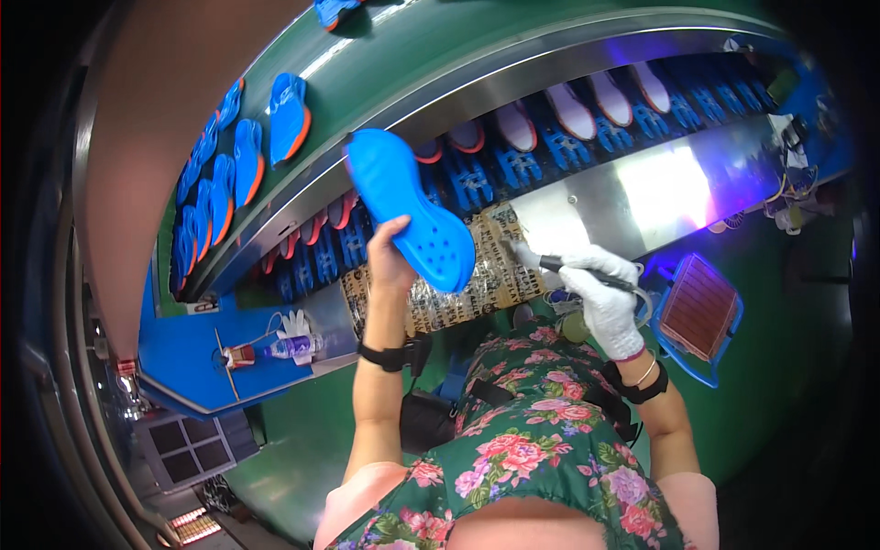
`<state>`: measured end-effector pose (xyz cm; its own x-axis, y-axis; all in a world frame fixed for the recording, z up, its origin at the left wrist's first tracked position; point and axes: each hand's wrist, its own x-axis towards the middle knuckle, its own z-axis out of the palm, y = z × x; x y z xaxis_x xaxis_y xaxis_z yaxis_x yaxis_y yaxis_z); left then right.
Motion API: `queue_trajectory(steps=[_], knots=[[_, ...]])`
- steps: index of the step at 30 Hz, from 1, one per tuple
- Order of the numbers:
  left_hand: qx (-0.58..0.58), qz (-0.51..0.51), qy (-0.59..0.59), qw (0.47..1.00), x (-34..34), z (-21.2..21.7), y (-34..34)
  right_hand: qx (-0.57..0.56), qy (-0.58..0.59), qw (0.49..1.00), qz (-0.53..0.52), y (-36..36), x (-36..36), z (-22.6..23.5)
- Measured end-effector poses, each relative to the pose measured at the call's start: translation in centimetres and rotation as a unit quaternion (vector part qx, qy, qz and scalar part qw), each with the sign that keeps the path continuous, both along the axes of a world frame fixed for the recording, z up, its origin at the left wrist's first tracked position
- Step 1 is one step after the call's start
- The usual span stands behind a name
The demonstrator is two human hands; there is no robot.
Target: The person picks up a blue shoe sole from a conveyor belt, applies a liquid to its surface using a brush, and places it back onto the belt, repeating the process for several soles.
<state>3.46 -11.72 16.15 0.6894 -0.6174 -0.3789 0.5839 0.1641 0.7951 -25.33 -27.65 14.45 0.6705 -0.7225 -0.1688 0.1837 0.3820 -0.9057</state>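
Note:
A blue shoe insole [403,202] with small holes in its heel end is held up by my left hand [390,261], which is bare and closed on its edge. My right hand [600,298], in a white glove, is wrapped round a slim black-handled brush [587,273], its pale tip pointing left toward the insole but apart from it. A pale hose or cord loops beside the glove. Below the insole lies a ledge covered with printed brown tape [486,266].
Blue insoles with orange edges [247,160] lie on the green conveyor belt [394,64] at far left. Beyond the metal ledge [660,188], a row of blue holders [568,151] carries pale-topped soles. A bottle [293,347] lies on the blue table at left; a blue-framed stool [698,307] stands right.

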Motion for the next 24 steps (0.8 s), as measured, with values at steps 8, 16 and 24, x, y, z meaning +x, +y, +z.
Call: queue_trajectory(steps=[8,16,24], knots=[[-0.141,-0.116,0.166,0.969,-10.0,-2.7,0.0,-0.282,-0.049,0.957,0.045,-0.9,2.7,6.4],[-0.159,-0.060,0.177,0.969,-13.3,-1.9,-2.2,-0.339,-0.072,0.938,0.025,-0.5,4.8,6.9],[-0.080,-0.042,0.094,0.991,-15.6,-0.9,-3.5,-0.614,-0.058,0.787,-0.014,-1.4,5.1,6.5]])
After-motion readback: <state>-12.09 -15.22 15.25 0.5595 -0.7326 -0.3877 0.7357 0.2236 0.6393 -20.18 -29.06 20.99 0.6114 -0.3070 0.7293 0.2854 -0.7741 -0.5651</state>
